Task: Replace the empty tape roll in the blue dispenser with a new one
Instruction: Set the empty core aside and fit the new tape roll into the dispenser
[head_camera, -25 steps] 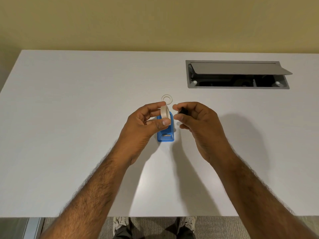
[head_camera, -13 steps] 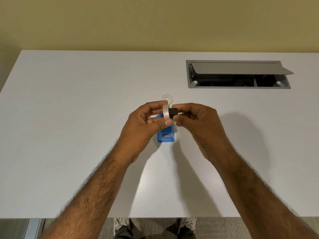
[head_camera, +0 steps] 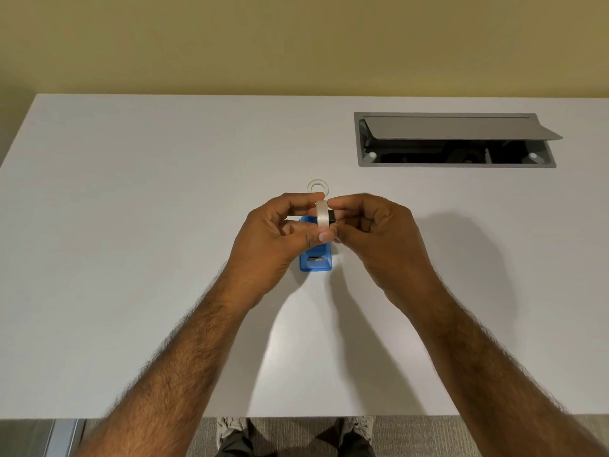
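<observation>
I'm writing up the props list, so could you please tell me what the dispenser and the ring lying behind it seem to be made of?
The blue dispenser looks like moulded plastic, smooth and evenly coloured, with a small grey, metal-looking strip near its front. The empty ring on the white table appears to be clear or whitish plastic, since the table shows through it.

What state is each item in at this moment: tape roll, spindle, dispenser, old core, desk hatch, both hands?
new tape roll: upright, pinched in left hand
black spindle: partly pushed into the roll's hole, held by right hand
blue dispenser: on the table, no roll loaded
empty tape core: lying flat beyond the hands
cable hatch: lid propped open
</observation>
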`<state>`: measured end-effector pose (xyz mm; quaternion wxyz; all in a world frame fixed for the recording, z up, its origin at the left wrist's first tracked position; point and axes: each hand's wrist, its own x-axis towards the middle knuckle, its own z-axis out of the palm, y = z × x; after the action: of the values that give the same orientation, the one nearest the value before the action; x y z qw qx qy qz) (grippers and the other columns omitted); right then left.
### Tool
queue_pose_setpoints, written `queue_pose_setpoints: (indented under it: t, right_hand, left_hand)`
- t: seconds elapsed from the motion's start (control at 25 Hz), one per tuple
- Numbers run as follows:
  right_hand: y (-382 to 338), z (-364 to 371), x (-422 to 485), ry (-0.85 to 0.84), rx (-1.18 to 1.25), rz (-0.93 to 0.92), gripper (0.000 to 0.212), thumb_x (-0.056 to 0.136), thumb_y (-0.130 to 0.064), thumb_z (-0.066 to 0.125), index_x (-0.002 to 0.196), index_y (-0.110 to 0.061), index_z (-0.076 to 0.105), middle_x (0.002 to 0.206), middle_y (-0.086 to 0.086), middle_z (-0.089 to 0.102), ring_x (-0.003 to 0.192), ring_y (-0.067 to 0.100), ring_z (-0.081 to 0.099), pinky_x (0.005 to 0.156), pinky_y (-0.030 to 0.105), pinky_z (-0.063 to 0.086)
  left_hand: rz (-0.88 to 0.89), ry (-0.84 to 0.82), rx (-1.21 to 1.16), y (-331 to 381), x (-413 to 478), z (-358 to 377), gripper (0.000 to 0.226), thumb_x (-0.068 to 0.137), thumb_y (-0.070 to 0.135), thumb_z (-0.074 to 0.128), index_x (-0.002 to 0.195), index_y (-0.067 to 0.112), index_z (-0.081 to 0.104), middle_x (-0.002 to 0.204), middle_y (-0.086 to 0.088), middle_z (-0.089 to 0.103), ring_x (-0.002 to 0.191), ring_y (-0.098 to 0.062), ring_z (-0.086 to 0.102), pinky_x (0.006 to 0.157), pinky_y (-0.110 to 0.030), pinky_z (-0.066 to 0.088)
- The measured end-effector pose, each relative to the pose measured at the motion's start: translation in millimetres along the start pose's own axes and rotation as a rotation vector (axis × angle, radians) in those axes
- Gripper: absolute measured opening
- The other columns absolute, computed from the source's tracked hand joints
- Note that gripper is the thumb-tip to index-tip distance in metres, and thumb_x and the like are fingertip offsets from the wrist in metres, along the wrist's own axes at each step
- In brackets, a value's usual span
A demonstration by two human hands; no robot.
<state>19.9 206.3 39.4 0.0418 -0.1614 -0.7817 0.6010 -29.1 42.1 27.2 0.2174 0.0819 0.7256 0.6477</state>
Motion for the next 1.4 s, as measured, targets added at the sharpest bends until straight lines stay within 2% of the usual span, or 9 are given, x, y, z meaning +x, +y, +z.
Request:
queue_pose_setpoints:
  t: [0.16, 0.28, 0.44, 0.52, 0.64, 0.76, 0.96, 1.2, 1.4]
  right_hand:
    - [1.6, 0.3, -0.3, 0.025, 0.025, -0.013, 0.021, 0.078, -0.005, 0.070, 0.095, -0.017, 0.068, 0.086, -0.004, 0.073, 0.080, 0.010, 0.070, 0.073, 0.024, 0.058]
    - [1.2, 2.3, -1.8, 0.028, 0.022, 0.004, 0.023, 0.079, -0.005, 0.069, 0.097, -0.020, 0.068, 0.087, -0.005, 0.073, 0.081, 0.010, 0.070, 0.071, 0.022, 0.057]
    - [-2.4, 3.5, -3.9, 0.052, -0.061, 0.023, 0.009, 0.087, -0.029, 0.062, 0.092, -0.025, 0.067, 0.085, -0.007, 0.072, 0.078, 0.010, 0.069, 0.076, 0.027, 0.058]
    - [-7.1, 7.9, -8.9, 0.094, -0.093, 0.014, 0.015, 0.081, -0.042, 0.065, 0.088, -0.028, 0.067, 0.078, -0.012, 0.070, 0.073, 0.003, 0.067, 0.070, 0.016, 0.056]
    - [-14.0, 18.8, -15.8, 0.210, -0.153, 0.006, 0.020, 0.073, -0.036, 0.074, 0.087, -0.033, 0.059, 0.070, -0.018, 0.063, 0.068, -0.007, 0.061, 0.058, 0.004, 0.046]
    - [-19.1, 24.9, -14.9, 0.283, -0.221, 0.027, 0.027, 0.075, -0.034, 0.071, 0.094, -0.034, 0.051, 0.071, -0.018, 0.060, 0.064, -0.002, 0.061, 0.053, 0.004, 0.044]
    - [-25.7, 31.1, -12.7, 0.300, -0.279, 0.026, 0.031, 0.076, -0.030, 0.071, 0.095, -0.036, 0.047, 0.072, -0.015, 0.060, 0.061, -0.001, 0.059, 0.047, 0.001, 0.039]
    - [-25.9, 35.8, -14.8, 0.309, -0.340, 0.017, 0.028, 0.077, -0.034, 0.071, 0.093, -0.035, 0.048, 0.076, -0.014, 0.062, 0.061, 0.000, 0.059, 0.053, 0.006, 0.037]
    - [-23.3, 36.5, -14.7, 0.319, -0.348, 0.022, 0.022, 0.080, -0.031, 0.068, 0.091, -0.032, 0.049, 0.083, -0.006, 0.064, 0.064, 0.002, 0.058, 0.055, 0.010, 0.040]
  left_hand:
    - [0.013, -0.001, 0.039, 2.2, 0.4, 1.5, 0.051, 0.073, 0.022, 0.088, 0.120, 0.031, 0.070, 0.112, 0.007, 0.075, 0.091, -0.017, 0.077, 0.095, -0.043, 0.058]
    - [0.024, 0.014, 0.071, 2.0, 0.3, 3.4, 0.052, 0.074, 0.022, 0.088, 0.121, 0.031, 0.069, 0.112, 0.010, 0.074, 0.091, -0.013, 0.076, 0.091, -0.037, 0.060]
    - [0.037, 0.063, 0.125, -0.8, -1.9, 8.3, 0.049, 0.077, 0.018, 0.085, 0.122, 0.029, 0.068, 0.111, 0.011, 0.073, 0.091, -0.009, 0.075, 0.080, -0.024, 0.061]
    - [0.069, 0.113, 0.169, -3.0, -4.7, 12.4, 0.040, 0.084, 0.018, 0.077, 0.121, 0.029, 0.069, 0.105, 0.011, 0.074, 0.087, -0.008, 0.073, 0.075, -0.018, 0.059]
    - [0.121, 0.179, 0.259, -3.9, -9.0, 21.6, 0.039, 0.088, 0.008, 0.068, 0.122, 0.027, 0.068, 0.108, 0.011, 0.072, 0.092, -0.005, 0.070, 0.080, -0.017, 0.058]
    - [0.169, 0.211, 0.319, -3.3, -11.2, 29.9, 0.041, 0.085, 0.011, 0.076, 0.123, 0.022, 0.067, 0.117, 0.009, 0.068, 0.099, -0.008, 0.069, 0.091, -0.023, 0.057]
    - [0.205, 0.284, 0.297, -6.3, -14.7, 31.6, 0.038, 0.085, 0.014, 0.077, 0.121, 0.017, 0.068, 0.115, 0.004, 0.068, 0.099, -0.016, 0.069, 0.091, -0.035, 0.060]
    - [0.253, 0.254, 0.319, -8.0, -12.8, 29.7, 0.042, 0.083, 0.003, 0.074, 0.122, 0.020, 0.069, 0.112, 0.007, 0.069, 0.099, -0.011, 0.067, 0.089, -0.021, 0.057]
    - [0.242, 0.249, 0.297, -9.4, -13.5, 29.3, 0.043, 0.083, 0.007, 0.076, 0.122, 0.022, 0.067, 0.115, 0.012, 0.066, 0.101, -0.007, 0.067, 0.088, -0.012, 0.053]
